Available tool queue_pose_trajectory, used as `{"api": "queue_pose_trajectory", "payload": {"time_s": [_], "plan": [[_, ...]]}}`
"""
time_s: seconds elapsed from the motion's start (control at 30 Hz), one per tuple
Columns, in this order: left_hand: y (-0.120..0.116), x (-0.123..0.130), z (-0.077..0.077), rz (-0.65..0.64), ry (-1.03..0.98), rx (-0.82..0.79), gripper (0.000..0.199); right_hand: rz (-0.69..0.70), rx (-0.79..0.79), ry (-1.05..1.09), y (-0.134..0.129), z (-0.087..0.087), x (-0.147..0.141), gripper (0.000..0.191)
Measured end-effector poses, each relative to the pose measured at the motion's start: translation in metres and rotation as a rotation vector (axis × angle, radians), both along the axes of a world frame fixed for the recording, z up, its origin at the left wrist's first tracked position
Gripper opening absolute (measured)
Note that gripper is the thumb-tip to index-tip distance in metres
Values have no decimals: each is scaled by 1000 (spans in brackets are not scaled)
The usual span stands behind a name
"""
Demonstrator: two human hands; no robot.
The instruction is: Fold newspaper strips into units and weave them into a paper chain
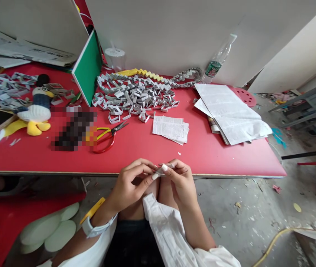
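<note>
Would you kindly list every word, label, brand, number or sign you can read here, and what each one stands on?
No text reads clearly.
Bottle label: too small and blurred.
Paper slips: rows of print, too small.
Printed sheets, far left: characters too blurred.
White sheets, right: any print too faint.
Paper piece in the fingers: any print too small.

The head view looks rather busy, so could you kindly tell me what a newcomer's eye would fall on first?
Probably the heap of pale folded pieces at the back of the red table, with a grey-and-yellow chain behind it. The plush bird at the left and the red-and-yellow-handled scissors left of centre also stand out. At the near edge, the left hand and right hand hold a small folded piece.
</note>
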State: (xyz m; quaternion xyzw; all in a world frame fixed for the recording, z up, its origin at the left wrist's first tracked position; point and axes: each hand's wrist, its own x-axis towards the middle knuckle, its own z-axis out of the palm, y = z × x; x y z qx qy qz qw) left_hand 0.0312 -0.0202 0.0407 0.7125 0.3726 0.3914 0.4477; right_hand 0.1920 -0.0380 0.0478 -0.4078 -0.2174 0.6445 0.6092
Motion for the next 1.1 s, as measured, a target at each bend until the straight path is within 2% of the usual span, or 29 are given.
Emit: {"api": "queue_pose_trajectory", "payload": {"time_s": [0.13, 0.23, 0.33, 0.5, 0.6, 0.7, 0.77, 0.9, 0.97, 1.1], "plan": [[-1, -1, 3, 47, 61, 148, 6, 21, 98, -132, -5, 0, 3, 9], [-5, -1, 1, 123, 7, 137, 16, 6, 213, -290, -8, -1, 7, 7], [-11, -3, -2, 175, -79, 129, 30, -52, 392, -448, -10, -5, 9, 16], [-13, -5, 8, 56, -43, 324, 27, -161, 593, -553, -11, -10, 12, 22], [-10, -5, 19, 37, -26, 428, 23, -100, 668, -542, -12, -8, 14, 24], [-8, -5, 24, 37, -22, 490, 22, -18, 678, -513, -13, -4, 14, 25], [-9, -5, 22, 45, -48, 459, 24, -12, 667, -481, -14, -3, 12, 25], [-14, -2, 13, 105, -130, 248, 37, -93, 644, -451, -16, -3, 8, 26], [-15, 0, 10, 151, -143, 193, 34, -116, 638, -456, -17, -4, 7, 26], [-17, 4, 11, 180, -147, 181, 28, -149, 608, -470, -19, -4, 6, 24]]}}
